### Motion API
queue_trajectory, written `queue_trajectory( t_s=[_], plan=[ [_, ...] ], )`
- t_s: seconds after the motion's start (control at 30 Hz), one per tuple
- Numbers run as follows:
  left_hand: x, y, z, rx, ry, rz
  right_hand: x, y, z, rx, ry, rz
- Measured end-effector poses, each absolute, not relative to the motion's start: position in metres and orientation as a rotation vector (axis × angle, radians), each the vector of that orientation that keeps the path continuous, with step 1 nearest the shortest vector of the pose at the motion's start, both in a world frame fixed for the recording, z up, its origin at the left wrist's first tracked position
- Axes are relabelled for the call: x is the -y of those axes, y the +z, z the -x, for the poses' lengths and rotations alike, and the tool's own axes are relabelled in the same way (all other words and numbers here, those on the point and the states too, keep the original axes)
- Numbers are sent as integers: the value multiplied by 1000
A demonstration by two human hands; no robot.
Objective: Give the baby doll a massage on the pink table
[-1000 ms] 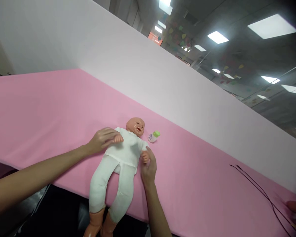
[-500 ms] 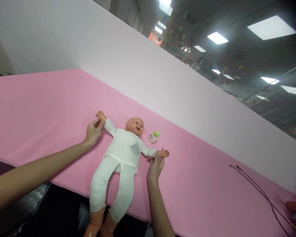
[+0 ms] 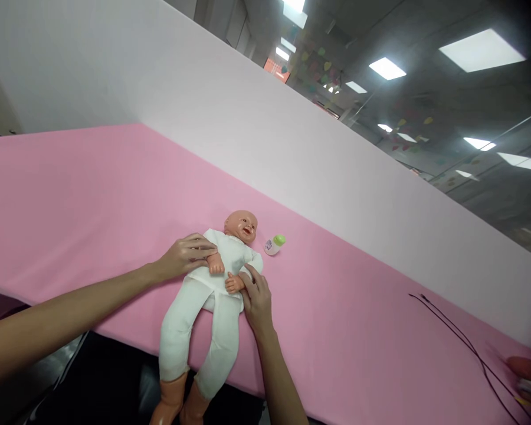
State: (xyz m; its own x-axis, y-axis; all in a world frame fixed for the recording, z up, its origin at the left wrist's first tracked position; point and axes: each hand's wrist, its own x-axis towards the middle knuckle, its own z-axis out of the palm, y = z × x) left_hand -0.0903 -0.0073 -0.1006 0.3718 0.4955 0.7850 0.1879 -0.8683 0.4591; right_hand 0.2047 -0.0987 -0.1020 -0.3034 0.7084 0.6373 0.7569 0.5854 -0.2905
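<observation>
A baby doll (image 3: 230,254) in a white top and trousers lies on its back on the pink tabletop (image 3: 345,330), its feet reaching past the near edge. My left hand (image 3: 188,255) is closed on the doll's arm at the left, close to the wrist. At the right, my right hand (image 3: 257,295) has its fingers wrapped round the other arm near the wrist. Both of the doll's hands rest over its belly. Beside its head is a small bottle (image 3: 274,245) with a green cap, apart from my hands.
A pale partition (image 3: 265,147) rises along the table's far side. Thin black cables (image 3: 462,342) lie to the right, near a blurred orange-brown object (image 3: 528,370) at the frame's edge. My dark-clothed lap (image 3: 110,378) is below the near edge.
Both of my hands have moved inward, bringing the doll's arms from spread out at its sides to folded over its belly. The bottle has stayed in place.
</observation>
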Motion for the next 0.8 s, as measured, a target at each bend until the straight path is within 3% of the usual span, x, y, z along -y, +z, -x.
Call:
queue_trajectory(
  t_s=[0.13, 0.37, 0.47, 0.6, 0.8],
  plan=[
    [13, -97, 86, -697, 1531, -2232, 100, -101, -199, 1971, -1, 1190],
    [-2, -88, 93, -1196, 1663, -1225, 88, -95, -209, 900, 517, 1390],
    [-13, -89, 101, -1272, 1673, -1002, 87, -91, -217, 812, 561, 1402],
    [-7, -89, 100, -1159, 1703, -1282, 94, -93, -212, 1121, 384, 1364],
    [9, -96, 90, -703, 1427, -2304, 99, -99, -205, 1999, -37, 1216]
  ],
)
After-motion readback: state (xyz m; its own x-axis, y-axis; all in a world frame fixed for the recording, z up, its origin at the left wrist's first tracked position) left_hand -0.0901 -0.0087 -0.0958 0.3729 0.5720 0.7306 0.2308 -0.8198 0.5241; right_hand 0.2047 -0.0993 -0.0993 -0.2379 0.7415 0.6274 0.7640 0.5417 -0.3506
